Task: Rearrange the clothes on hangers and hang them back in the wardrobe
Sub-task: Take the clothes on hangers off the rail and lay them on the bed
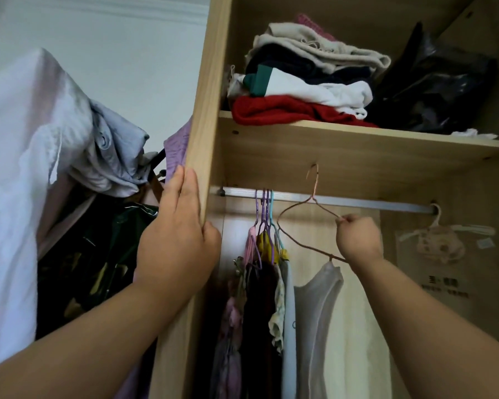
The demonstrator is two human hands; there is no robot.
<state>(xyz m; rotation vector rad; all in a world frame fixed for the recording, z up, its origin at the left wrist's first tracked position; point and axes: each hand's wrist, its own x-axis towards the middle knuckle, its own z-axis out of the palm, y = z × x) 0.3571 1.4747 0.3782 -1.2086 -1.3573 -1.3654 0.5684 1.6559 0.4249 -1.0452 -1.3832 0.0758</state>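
Pink wire hanger [294, 208] carrying a white sleeveless top [317, 312] hangs tilted by the silver rail [357, 202], with its hook above the rail. Right hand [357, 240] pinches its shoulder. Left hand [176, 240] grips the light wooden wardrobe side [205, 110].

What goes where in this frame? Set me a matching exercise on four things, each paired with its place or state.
Things:
1. red sweater
2. black bag
3. wire hanger
4. left hand

Places or states:
A. grips the edge of the wardrobe side panel
B. bottom of the folded stack on the shelf
C. pinched by the right hand, hook raised above the rail
D. on the shelf, right of the folded stack

Pairs: 1-B, 2-D, 3-C, 4-A
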